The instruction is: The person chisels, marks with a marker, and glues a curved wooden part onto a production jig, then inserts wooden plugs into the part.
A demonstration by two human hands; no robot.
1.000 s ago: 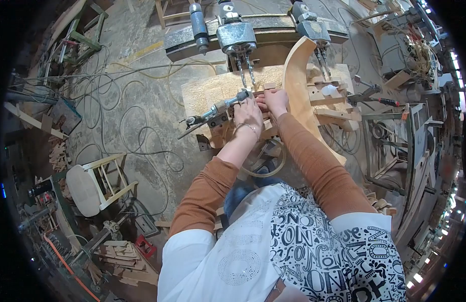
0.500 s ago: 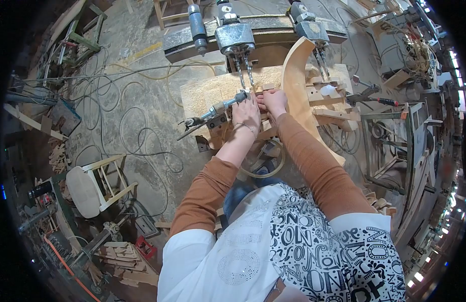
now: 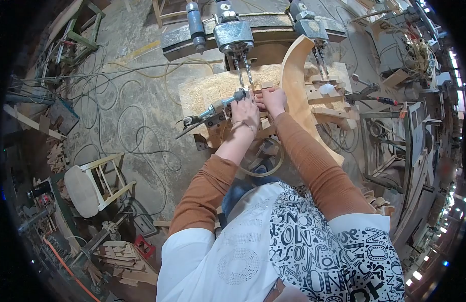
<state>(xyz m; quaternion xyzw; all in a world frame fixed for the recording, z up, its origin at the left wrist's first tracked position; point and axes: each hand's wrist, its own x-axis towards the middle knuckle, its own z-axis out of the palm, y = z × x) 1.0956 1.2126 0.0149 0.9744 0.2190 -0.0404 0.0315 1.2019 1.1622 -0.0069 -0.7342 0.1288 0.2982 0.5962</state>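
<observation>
Under a pair of drill bits (image 3: 244, 70) my left hand (image 3: 245, 114) is closed beside the tip of a blue-and-silver clamp cylinder (image 3: 218, 106). Its fingers point forward, and what they grip is hidden. Close on its right, my right hand (image 3: 273, 100) is closed too, thumb and fingers pressed together at a small wooden block (image 3: 267, 85); I cannot make out what is in them. Both hands work low over a sawdust-covered machine table (image 3: 197, 93). A long curved wooden piece (image 3: 295, 85) leans just right of my right hand and forearm.
A second drill head (image 3: 311, 29) and wooden fixture blocks (image 3: 334, 113) stand to the right. Hoses (image 3: 142, 131) lie coiled on the floor at left, near a wooden stool (image 3: 84, 191). A red-handled tool (image 3: 386, 101) juts out at the right.
The view has shifted very slightly. Both hands stay at the same spot under the drill bits, with only small finger movement.
</observation>
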